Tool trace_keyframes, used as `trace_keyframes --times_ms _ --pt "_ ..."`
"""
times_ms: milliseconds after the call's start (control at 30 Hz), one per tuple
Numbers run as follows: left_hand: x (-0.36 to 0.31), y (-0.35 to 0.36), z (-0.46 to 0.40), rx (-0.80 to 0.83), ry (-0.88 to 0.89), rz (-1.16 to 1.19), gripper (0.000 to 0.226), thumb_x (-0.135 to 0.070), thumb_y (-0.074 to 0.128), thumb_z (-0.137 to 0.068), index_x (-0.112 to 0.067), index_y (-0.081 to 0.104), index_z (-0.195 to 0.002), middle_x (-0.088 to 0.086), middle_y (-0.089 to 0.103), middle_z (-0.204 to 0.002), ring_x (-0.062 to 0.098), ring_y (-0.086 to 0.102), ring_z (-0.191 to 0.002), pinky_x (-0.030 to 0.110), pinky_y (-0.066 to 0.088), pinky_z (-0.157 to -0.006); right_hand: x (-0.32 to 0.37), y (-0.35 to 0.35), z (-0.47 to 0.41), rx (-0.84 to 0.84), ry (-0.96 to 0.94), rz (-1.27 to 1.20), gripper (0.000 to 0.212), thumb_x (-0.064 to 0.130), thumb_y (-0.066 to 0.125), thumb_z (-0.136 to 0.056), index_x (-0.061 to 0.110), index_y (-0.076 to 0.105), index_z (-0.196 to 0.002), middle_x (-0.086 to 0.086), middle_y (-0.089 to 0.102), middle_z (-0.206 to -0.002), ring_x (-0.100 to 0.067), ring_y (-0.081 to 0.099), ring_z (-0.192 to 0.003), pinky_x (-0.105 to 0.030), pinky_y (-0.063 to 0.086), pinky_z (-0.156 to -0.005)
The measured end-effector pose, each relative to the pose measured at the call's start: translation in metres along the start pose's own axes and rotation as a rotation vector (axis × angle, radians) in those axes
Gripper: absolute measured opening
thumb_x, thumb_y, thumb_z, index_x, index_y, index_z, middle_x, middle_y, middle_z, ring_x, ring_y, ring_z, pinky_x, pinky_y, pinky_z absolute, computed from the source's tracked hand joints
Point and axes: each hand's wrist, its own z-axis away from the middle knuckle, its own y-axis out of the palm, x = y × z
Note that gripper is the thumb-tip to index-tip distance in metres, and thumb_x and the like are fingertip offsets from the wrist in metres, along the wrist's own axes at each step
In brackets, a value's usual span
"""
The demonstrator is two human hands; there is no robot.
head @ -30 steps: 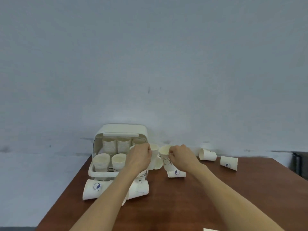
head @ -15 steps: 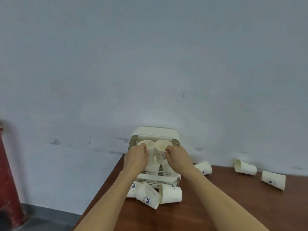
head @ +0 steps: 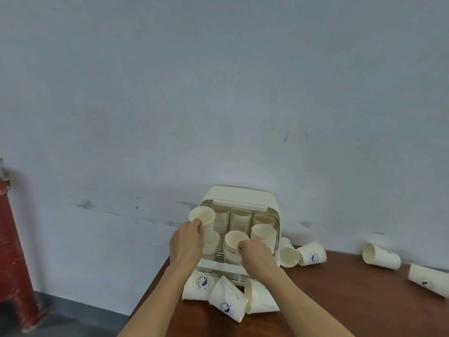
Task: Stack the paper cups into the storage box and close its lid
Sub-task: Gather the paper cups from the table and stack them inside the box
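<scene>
A cream plastic storage box [head: 272, 203] with rounded corners stands at the far edge of a brown wooden table [head: 340, 300], against a matt, pale blue-grey wall [head: 218, 93]. Its lid [head: 239, 194] is swung up and back, leaving the front open. Inside, ribbed columns of nested paper cups [head: 240, 220] fill the rear row; a further stack [head: 263, 235] stands at the front right, on a slotted floor.

The left hand [head: 187, 242] pinches the rim of one tapered white cup [head: 202, 216] between thumb and curled fingers, holding it raised at the box's front left, mouth tilted toward the viewer, above a short stack [head: 212, 244]. The right hand [head: 255, 254] pinches the near rim of a second cup [head: 235, 239], which sits low in the front middle of the box, seemingly on other cups.

Loose cups lie on their sides on the table. Taking the box as the dial centre: three cups [head: 228, 297] with blue round prints, touching one another, at 6 o'clock just beside the box front; two cups [head: 302, 255] at 4 o'clock, the nearer one touching the box wall; two more [head: 381, 256], well apart from the box, at 3 o'clock near the right frame edge.

A chipped, red-painted post [head: 12, 239] stands on the grey floor at 9 o'clock.
</scene>
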Motion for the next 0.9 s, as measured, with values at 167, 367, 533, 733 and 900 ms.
trace_keyframes --times_ms 167,367,533,733,900 --pt "0.005 0.015 -0.004 -0.002 0.045 0.0 0.029 -0.028 0.035 -0.102 -0.017 0.061 -0.097 0.0 0.055 -0.086 0.022 0.054 -0.076 0.031 0.04 -0.062 0.0 0.016 0.006 0.048 0.0 0.003 0.021 0.001 0.042 -0.089 0.011 0.055 -0.103 -0.012 0.064 -0.099 -0.03 0.06 -0.087 -0.034 0.039 -0.062" --pt "0.006 0.026 -0.007 -0.04 0.126 -0.037 0.021 -0.021 0.043 -0.1 -0.016 0.063 -0.101 0.003 0.059 -0.088 0.026 0.055 -0.074 0.032 0.04 -0.058 0.004 0.023 0.013 -0.053 -0.018 0.077 0.026 -0.002 0.041 -0.087 0.011 0.047 -0.109 -0.009 0.062 -0.097 -0.027 0.049 -0.077 -0.035 0.032 -0.06" --pt "0.013 0.035 0.0 0.025 0.14 -0.126 0.014 -0.02 0.047 -0.098 -0.017 0.061 -0.097 0.002 0.061 -0.09 0.024 0.054 -0.075 0.029 0.034 -0.058 0.007 0.031 0.015 -0.116 0.004 0.026 0.02 -0.002 0.046 -0.083 0.014 0.046 -0.094 -0.003 0.048 -0.071 -0.026 0.043 -0.064 -0.032 0.025 -0.053" --pt "0.02 0.041 0.006 0.125 0.103 -0.247 0.021 -0.014 0.046 -0.096 -0.018 0.06 -0.112 0.003 0.059 -0.105 0.022 0.053 -0.092 0.027 0.036 -0.071 0.006 0.046 0.013 -0.159 0.013 0.044 0.037 -0.004 0.065 -0.066 0.016 0.052 -0.094 -0.001 0.061 -0.063 -0.025 0.05 -0.055 -0.032 0.031 -0.052" --pt "0.018 0.04 0.011 0.236 0.089 -0.314 0.043 -0.012 0.042 -0.095 -0.019 0.04 -0.137 0.008 0.048 -0.121 0.025 0.047 -0.109 0.034 0.039 -0.091 0.007 0.043 0.012 -0.1 0.012 0.056 0.064 0.003 0.037 -0.09 0.014 0.014 -0.149 -0.011 0.064 -0.113 -0.032 0.055 -0.105 -0.041 0.04 -0.089"
